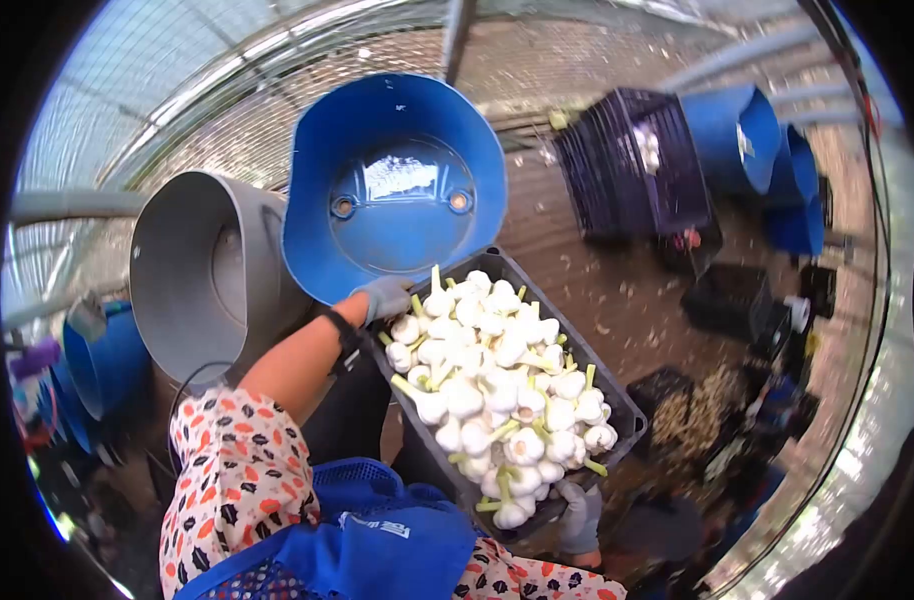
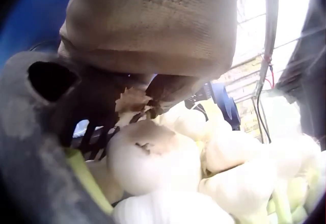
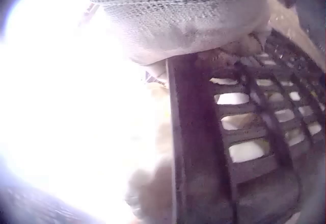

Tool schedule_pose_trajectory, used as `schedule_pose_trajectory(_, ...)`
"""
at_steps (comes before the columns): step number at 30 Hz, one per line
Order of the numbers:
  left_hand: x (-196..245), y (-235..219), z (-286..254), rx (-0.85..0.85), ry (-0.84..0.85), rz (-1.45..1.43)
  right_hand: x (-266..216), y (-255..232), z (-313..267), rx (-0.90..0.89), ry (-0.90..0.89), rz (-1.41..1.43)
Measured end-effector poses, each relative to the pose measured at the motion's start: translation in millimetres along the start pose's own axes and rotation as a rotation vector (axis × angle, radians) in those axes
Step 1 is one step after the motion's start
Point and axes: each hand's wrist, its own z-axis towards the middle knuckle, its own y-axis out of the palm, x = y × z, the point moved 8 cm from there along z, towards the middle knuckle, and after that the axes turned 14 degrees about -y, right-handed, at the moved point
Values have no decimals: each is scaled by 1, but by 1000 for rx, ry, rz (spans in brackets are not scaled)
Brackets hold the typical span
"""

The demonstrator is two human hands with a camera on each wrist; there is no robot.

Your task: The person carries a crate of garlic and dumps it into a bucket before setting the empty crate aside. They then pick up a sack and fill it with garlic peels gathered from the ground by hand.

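A black slatted plastic crate (image 1: 569, 322) heaped with white garlic bulbs (image 1: 497, 370), their green stems cut short, is held at a slant in front of the body. My gloved left hand (image 1: 385, 298) grips its far-left end; in the left wrist view the glove (image 2: 153, 35) curls over the end beside the rim (image 2: 30, 127), close over the bulbs. At the near-right end, my gloved right hand (image 1: 580, 516) grips the crate. The right wrist view shows that glove (image 3: 188, 22) over the top of the slatted wall (image 3: 198, 142), with white bulbs behind the slots.
Just beyond the crate stands a blue tub (image 1: 312, 215), with a grey barrel (image 1: 262, 230) to its left. Stacked dark crates (image 1: 607, 170) and blue barrels (image 1: 727, 140) line the right back. Farther right are a black bin (image 1: 727, 300) and a pile of pale debris (image 1: 712, 405).
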Motion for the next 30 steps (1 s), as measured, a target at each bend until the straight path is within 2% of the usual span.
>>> schedule_pose_trajectory(1,3,-14,-8,-71,8,-8,-21,16,-2,20,62,-19)
schedule_pose_trajectory(2,-6,-31,-16,-178,-91,-269,-46,37,2,9,22,-84)
schedule_pose_trajectory(3,-18,-47,-16,-162,-83,-312,-81,70,8,-113,-97,-173)
schedule_pose_trajectory(4,-34,-61,-7,114,110,-419,-85,90,14,-125,20,-152)
schedule_pose_trajectory(5,-47,-95,-15,402,296,-515,-99,119,22,-136,137,-133)
schedule_pose_trajectory(6,-68,-103,-29,501,348,-510,-100,139,25,-251,110,-255)
schedule_pose_trajectory(7,-92,-99,-40,314,174,-675,-125,166,25,-252,115,-262)
schedule_pose_trajectory(9,-124,-99,-78,279,71,-892,-149,203,28,-315,166,-244)
schedule_pose_trajectory(10,-138,-95,-86,284,74,-904,-154,222,32,-342,139,-231)
schedule_pose_trajectory(11,-152,-95,-94,325,124,-965,-164,249,34,-606,-49,-299)
schedule_pose_trajectory(13,-161,-98,-110,368,173,-1047,-181,301,33,-698,-86,-139)
schedule_pose_trajectory(15,-148,-118,-141,408,300,-1290,-190,349,47,-749,93,-8)
schedule_pose_trajectory(17,-131,-137,-165,418,329,-1378,-194,403,65,-938,176,92)
schedule_pose_trajectory(18,-124,-143,-172,406,350,-1454,-189,426,78,-964,240,97)
schedule_pose_trajectory(19,-121,-148,-171,412,351,-1459,-184,447,91,-988,307,106)
schedule_pose_trajectory(21,-110,-164,-179,566,542,-1338,-177,482,115,-980,369,50)
schedule_pose_trajectory(23,-69,-181,-227,445,548,-1380,-168,505,136,-862,347,26)
schedule_pose_trajectory(24,-74,-174,-211,533,564,-1353,-161,516,148,-772,405,12)
schedule_pose_trajectory(25,-73,-179,-213,759,595,-1120,-155,520,154,-676,457,-8)
schedule_pose_trajectory(26,-56,-187,-246,881,578,-980,-175,523,137,-757,276,-94)
schedule_pose_trajectory(29,-19,-203,-289,1130,496,-597,-172,519,145,-757,235,-121)
schedule_pose_trajectory(30,-9,-203,-290,1102,467,-525,-174,512,139,-779,229,-105)
